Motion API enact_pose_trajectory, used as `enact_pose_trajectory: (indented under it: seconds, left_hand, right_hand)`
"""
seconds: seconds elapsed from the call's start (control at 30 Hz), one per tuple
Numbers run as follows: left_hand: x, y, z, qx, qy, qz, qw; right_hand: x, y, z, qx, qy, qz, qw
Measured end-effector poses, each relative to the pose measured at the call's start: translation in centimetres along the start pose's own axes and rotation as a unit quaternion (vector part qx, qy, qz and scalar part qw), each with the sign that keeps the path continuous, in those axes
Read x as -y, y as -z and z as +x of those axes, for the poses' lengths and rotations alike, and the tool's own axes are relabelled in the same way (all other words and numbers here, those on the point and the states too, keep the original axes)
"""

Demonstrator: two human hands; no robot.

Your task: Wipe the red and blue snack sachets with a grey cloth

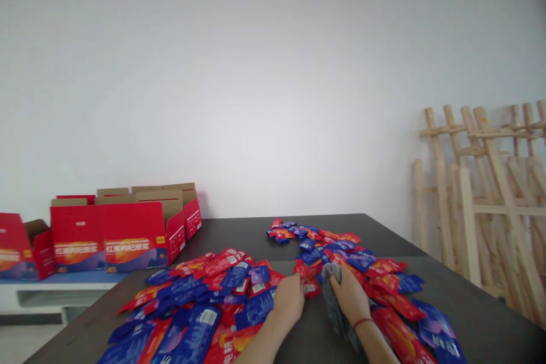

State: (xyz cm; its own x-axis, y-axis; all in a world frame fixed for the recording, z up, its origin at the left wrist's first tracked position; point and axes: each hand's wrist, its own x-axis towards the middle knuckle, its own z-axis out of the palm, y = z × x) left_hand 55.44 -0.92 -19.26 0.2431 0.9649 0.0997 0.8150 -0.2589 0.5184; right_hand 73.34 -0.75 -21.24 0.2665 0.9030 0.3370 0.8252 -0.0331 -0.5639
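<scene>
My left hand is at the middle of the dark table, fingers closed at the edge of a red sachet. Its fingertips are partly hidden. My right hand, with a red string at the wrist, grips a crumpled grey cloth that hangs down to the tabletop. Left of my hands spreads a pile of red and blue sachets. Another pile of such sachets lies to the right and runs back to the far part of the table. A narrow strip of dark tabletop shows between my forearms.
Several open red cartons stand at the left, on and around a low white bench with a blue top. Wooden frames lean by the wall at the right. Behind the table rises a plain white wall.
</scene>
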Motion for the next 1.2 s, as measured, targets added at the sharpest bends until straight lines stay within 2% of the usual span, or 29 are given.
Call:
enact_pose_trajectory:
  seconds: [0.03, 0.07, 0.13, 0.17, 0.23, 0.3, 0.33, 0.43, 0.57, 0.7, 0.8, 0.87, 0.9, 0.97, 1.03, 1.1, 1.2]
  left_hand:
    - [0.4, -0.1, -0.4, 0.015, 0.026, -0.087, 0.996]
    - [0.8, -0.3, -0.7, 0.040, 0.054, -0.190, 0.980]
    - [1.6, -1.2, -1.5, 0.104, 0.096, -0.377, 0.915]
    - [2.0, -1.7, -1.9, 0.139, 0.102, -0.431, 0.886]
    - [2.6, -2.3, -2.7, 0.199, 0.090, -0.479, 0.850]
    - [2.9, -2.3, -3.2, 0.259, 0.079, -0.482, 0.833]
    - [3.0, -2.1, -3.3, 0.283, 0.074, -0.476, 0.830]
    - [3.3, -1.0, -3.2, 0.308, 0.066, -0.438, 0.842]
    - [3.6, -0.2, -2.9, 0.281, 0.065, -0.374, 0.881]
    - [4.0, 0.3, -2.7, 0.215, 0.057, -0.341, 0.913]
    - [4.1, 0.3, -2.3, 0.148, 0.064, -0.346, 0.924]
    - [3.9, -0.2, -2.1, 0.136, 0.079, -0.352, 0.923]
    - [3.8, -0.5, -2.0, 0.143, 0.089, -0.355, 0.920]
    - [3.4, -1.3, -1.9, 0.164, 0.108, -0.355, 0.914]
    - [3.1, -1.8, -2.0, 0.173, 0.117, -0.351, 0.913]
    - [3.0, -2.0, -2.1, 0.173, 0.120, -0.347, 0.914]
    - [2.9, -1.8, -2.2, 0.186, 0.109, -0.344, 0.914]
  right_hand:
    - [0.1, 0.1, 0.0, -0.010, 0.005, 0.015, 1.000]
    - [0.3, 0.2, 0.0, -0.021, 0.014, 0.029, 0.999]
    - [1.3, 0.2, -0.6, -0.023, 0.056, 0.051, 0.997]
    - [2.0, 0.1, -1.1, -0.009, 0.092, 0.055, 0.994]
    - [3.8, -0.5, -2.6, 0.043, 0.177, 0.043, 0.982]
    - [5.5, -1.3, -4.0, 0.093, 0.238, -0.001, 0.967]
    - [6.2, -1.8, -4.6, 0.106, 0.244, -0.032, 0.963]
    - [6.7, -2.5, -5.0, 0.117, 0.214, -0.108, 0.964]
    - [4.6, -2.1, -3.8, 0.111, 0.148, -0.154, 0.971]
    - [1.8, -0.9, -2.6, 0.090, 0.113, -0.150, 0.978]
    - [0.9, 0.0, -2.4, 0.059, 0.075, -0.126, 0.987]
    - [1.4, 0.1, -2.9, 0.042, 0.101, -0.097, 0.989]
    - [1.9, 0.0, -3.3, 0.046, 0.138, -0.081, 0.986]
    - [3.1, -0.6, -4.3, 0.081, 0.227, -0.057, 0.969]
    - [4.1, -1.6, -5.2, 0.112, 0.273, -0.058, 0.954]
    - [4.4, -2.4, -5.4, 0.104, 0.263, -0.077, 0.956]
    - [3.6, -2.9, -4.7, 0.069, 0.211, -0.110, 0.969]
